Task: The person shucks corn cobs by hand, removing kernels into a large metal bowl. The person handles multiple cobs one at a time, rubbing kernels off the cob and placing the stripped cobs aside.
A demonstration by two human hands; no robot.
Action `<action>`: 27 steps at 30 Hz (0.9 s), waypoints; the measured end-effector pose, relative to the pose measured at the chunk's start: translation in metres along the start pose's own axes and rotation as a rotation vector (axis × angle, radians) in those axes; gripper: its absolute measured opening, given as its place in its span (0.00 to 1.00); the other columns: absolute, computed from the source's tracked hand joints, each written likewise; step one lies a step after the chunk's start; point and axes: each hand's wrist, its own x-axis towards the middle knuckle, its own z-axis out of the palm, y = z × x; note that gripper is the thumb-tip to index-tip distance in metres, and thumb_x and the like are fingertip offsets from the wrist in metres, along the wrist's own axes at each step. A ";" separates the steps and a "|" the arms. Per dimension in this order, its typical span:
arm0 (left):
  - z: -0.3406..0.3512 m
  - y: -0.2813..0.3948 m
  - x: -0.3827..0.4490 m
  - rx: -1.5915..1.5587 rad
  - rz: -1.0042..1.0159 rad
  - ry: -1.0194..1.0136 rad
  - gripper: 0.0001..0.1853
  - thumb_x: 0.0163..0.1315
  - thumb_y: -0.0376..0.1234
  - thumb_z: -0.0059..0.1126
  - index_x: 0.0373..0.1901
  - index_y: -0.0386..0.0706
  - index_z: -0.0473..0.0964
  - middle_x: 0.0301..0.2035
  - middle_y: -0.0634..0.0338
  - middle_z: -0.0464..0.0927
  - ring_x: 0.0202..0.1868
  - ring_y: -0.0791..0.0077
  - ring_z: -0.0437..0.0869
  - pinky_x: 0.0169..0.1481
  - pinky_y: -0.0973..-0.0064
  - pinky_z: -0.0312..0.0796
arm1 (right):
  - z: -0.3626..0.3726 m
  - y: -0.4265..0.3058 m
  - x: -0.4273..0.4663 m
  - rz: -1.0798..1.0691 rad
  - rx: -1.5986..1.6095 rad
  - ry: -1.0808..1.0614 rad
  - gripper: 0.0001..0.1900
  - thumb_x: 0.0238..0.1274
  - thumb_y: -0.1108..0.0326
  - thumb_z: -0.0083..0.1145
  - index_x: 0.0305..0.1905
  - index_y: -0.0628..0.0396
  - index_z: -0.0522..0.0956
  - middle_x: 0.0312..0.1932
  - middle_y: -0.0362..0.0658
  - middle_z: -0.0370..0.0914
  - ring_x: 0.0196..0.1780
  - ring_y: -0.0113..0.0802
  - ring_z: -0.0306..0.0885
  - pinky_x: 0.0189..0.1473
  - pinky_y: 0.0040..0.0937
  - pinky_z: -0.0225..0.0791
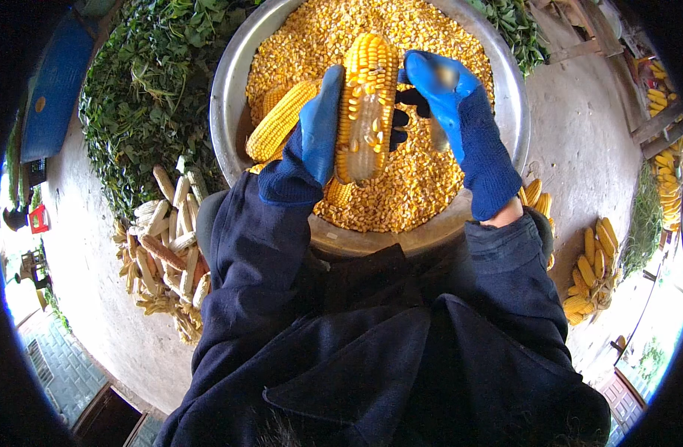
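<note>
My left hand (322, 128), in a blue rubber-coated knit glove, grips an upright ear of yellow corn (369, 112), its thumb along the left side. A strip of kernels is gone from the ear's lower front, baring pale cob, with a few loose kernels lying there. Close to the ear's right side is my right hand (445, 92), in a matching glove with a pale worn patch. Dark glove fingertips show between the ear and that hand; whose they are is unclear. Below both hands is a wide metal basin (230, 84) of loose corn kernels (419, 190).
Whole corn ears (283, 120) rest inside the basin at left. Stripped cobs (168, 234) are heaped on the concrete floor (95, 268) to my left, below a large pile of green leafy vines (146, 95). More ears (593, 262) lie to my right, near wooden bars (660, 123).
</note>
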 end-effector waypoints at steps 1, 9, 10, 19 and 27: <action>0.003 0.002 -0.001 -0.042 -0.036 -0.018 0.37 0.69 0.59 0.29 0.62 0.36 0.65 0.50 0.44 0.76 0.47 0.48 0.81 0.54 0.50 0.75 | -0.003 0.003 0.007 -0.063 -0.008 0.002 0.19 0.58 0.54 0.64 0.47 0.57 0.80 0.33 0.35 0.79 0.34 0.18 0.75 0.32 0.18 0.66; 0.014 0.008 -0.012 -0.045 -0.164 -0.148 0.40 0.68 0.61 0.28 0.64 0.37 0.61 0.49 0.40 0.77 0.44 0.47 0.83 0.51 0.51 0.77 | 0.001 -0.006 0.002 -0.040 0.053 -0.235 0.34 0.49 0.60 0.73 0.62 0.56 0.71 0.37 0.37 0.79 0.30 0.20 0.76 0.29 0.17 0.70; 0.018 0.009 -0.014 -0.052 -0.217 -0.157 0.39 0.69 0.61 0.28 0.65 0.37 0.61 0.48 0.40 0.77 0.44 0.47 0.83 0.51 0.52 0.77 | -0.008 -0.008 0.000 0.058 -0.044 -0.297 0.33 0.52 0.61 0.70 0.63 0.53 0.70 0.44 0.37 0.77 0.38 0.21 0.75 0.38 0.19 0.71; 0.023 0.006 -0.016 0.596 -0.118 0.082 0.30 0.71 0.53 0.38 0.54 0.34 0.69 0.38 0.53 0.80 0.39 0.70 0.82 0.45 0.74 0.75 | 0.003 0.040 -0.007 -0.072 -0.131 -0.201 0.35 0.42 0.61 0.75 0.57 0.59 0.72 0.41 0.42 0.79 0.43 0.28 0.75 0.48 0.27 0.72; 0.018 0.016 -0.018 -0.137 -0.205 -0.204 0.33 0.72 0.55 0.29 0.61 0.37 0.66 0.43 0.48 0.80 0.38 0.60 0.85 0.47 0.63 0.80 | -0.005 -0.012 -0.011 0.158 0.244 -0.361 0.34 0.52 0.62 0.70 0.64 0.56 0.67 0.39 0.36 0.78 0.33 0.19 0.75 0.34 0.20 0.71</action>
